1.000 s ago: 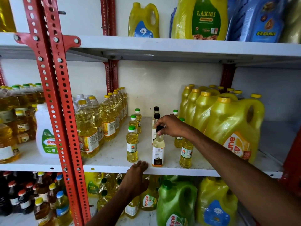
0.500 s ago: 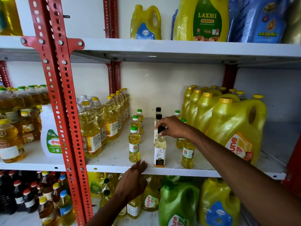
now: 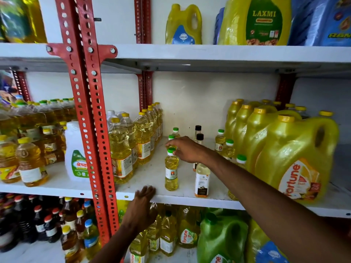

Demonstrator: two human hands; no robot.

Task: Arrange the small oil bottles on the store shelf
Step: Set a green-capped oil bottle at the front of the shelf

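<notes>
One right hand (image 3: 187,149) (fingertips) touching green-capped bottle (image 3: 171,170)

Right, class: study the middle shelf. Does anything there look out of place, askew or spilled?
Nothing is spilled or tipped. One oddity: the white-labelled bottle at the shelf front stands between green-capped bottles, unlike its neighbours. The right hand touches the front green-capped bottle, which stands upright.

bright even light | soft shadows | edges warped, slightly blurred
</notes>
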